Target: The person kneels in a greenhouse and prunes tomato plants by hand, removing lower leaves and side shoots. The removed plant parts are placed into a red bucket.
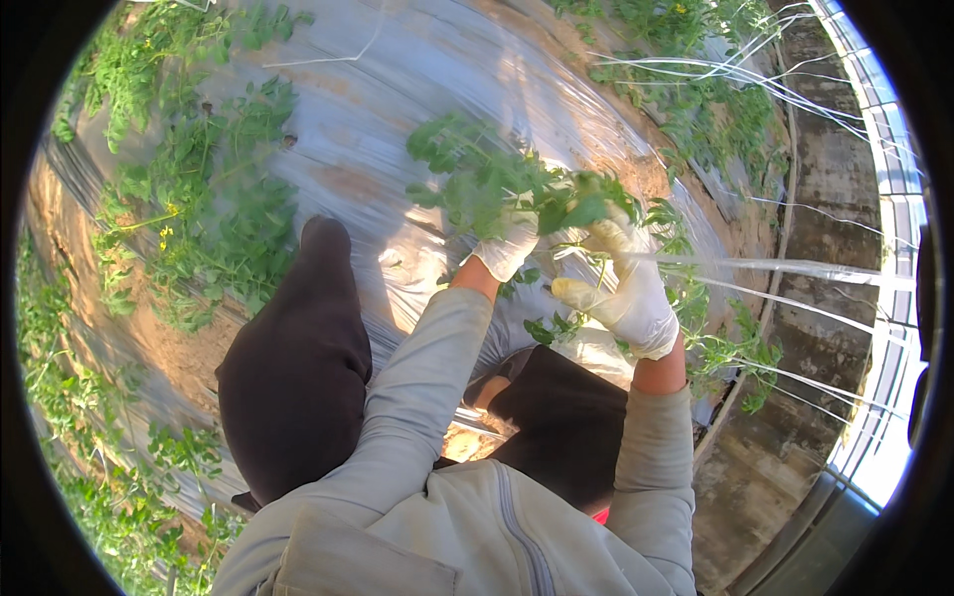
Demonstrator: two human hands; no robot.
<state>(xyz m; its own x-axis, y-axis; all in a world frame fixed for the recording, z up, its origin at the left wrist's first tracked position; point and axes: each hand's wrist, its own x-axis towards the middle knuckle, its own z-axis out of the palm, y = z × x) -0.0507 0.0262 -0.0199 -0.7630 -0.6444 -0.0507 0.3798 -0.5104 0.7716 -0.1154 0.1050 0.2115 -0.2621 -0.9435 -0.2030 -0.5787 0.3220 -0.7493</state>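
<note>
In the head view, my left hand (508, 246), in a thin white glove, is in the foliage of a green leafy plant (488, 179). Its fingers close around the plant's shoots, though leaves hide the fingertips. To its right, my right hand (633, 290) wears a similar glove with yellowish stained fingertips. The thumb stands well apart from the raised fingers, which reach among the leaves. A pale strand of twine (775, 264) stretches from beside the right hand's fingers toward the wall. Small leaves (555, 329) show below the thumb.
Silvery plastic mulch film (358, 112) covers the bed. Flowering plants (216, 201) grow at left, near my dark-clad knee (298, 357). More plants (693, 104) stand at upper right. White strings (790, 298) run toward a low weathered wall (820, 223) with framing beyond.
</note>
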